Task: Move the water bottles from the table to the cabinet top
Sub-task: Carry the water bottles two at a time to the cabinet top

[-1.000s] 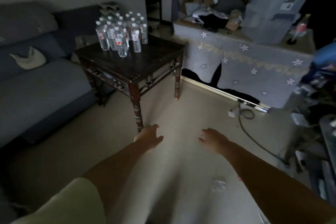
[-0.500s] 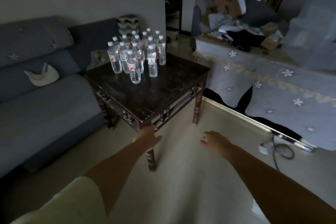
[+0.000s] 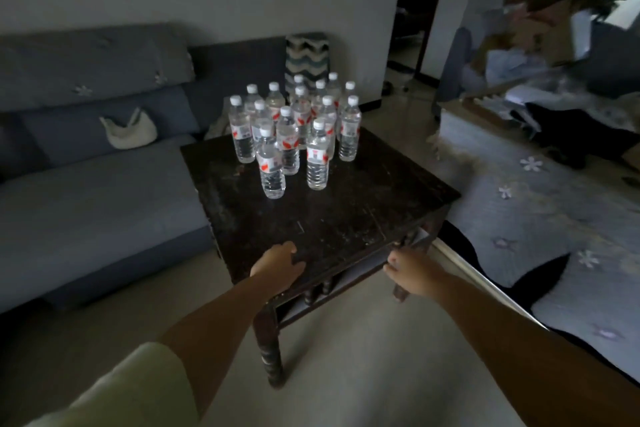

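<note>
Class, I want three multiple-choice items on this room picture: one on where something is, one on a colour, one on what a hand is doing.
1. Where do the clear plastic water bottles stand on the dark wooden table?
A. far part, near the sofa
B. near edge, by the hands
C. on the floor

2. What colour are the bottle caps?
A. blue
B. white
C. green

3. What is the left hand doing?
A. gripping a bottle
B. hanging at the side
C. resting at the table's near edge, holding no bottle

Answers: 1 A, the bottles cluster at the far side beside the blue-grey sofa. 2 B, every visible cap is white. 3 C, it lies on the near edge, apart from the bottles.
</note>
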Motion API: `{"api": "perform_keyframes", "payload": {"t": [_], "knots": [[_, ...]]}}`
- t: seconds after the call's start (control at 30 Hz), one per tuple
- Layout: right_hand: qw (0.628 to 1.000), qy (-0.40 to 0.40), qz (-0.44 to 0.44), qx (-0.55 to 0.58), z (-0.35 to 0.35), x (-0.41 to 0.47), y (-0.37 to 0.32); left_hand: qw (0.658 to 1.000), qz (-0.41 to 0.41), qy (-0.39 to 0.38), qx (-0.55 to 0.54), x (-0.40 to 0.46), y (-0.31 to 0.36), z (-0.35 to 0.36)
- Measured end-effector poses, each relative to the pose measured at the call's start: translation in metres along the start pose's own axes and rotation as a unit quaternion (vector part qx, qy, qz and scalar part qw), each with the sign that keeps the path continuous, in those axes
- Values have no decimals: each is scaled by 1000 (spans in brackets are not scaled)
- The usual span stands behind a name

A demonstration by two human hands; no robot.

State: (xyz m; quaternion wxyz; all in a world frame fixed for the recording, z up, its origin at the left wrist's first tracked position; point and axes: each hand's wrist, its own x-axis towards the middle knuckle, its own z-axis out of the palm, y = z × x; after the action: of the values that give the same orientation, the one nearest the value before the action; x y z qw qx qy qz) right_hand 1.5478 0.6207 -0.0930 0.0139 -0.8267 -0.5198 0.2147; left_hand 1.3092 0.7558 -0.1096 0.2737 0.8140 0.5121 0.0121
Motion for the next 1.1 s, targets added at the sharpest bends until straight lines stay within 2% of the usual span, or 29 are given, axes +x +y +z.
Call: {"api": "perform_keyframes", "payload": {"t": [0.13,0.33,0.57,0.73,0.83,0.93,1.03,1.1], "knots": [[999,-20,-28,-3,-24,61,8,998,-51,12,-42,41,14,-4],[994,-53,-94,3,-41,160,-25,991,-110,41,-66,114,-6,-22],[996,-60,-61,24,-56,272,-47,981,-171,23,-87,205,-41,-40],[981,-14,-41,189,-51,327,-71,955,-212,75,-191,251,-62,-54],[948,13,-67,312,-38,345,-75,937,-187,85,-282,267,-63,-49],[907,33,-101,407,-29,366,-87,904,-138,126,-385,282,-60,-49],[882,55,-88,460,-22,385,-97,874,-104,167,-444,298,-56,-48],[882,70,-88,457,-19,395,-101,859,-127,171,-465,304,-54,-51]]}}
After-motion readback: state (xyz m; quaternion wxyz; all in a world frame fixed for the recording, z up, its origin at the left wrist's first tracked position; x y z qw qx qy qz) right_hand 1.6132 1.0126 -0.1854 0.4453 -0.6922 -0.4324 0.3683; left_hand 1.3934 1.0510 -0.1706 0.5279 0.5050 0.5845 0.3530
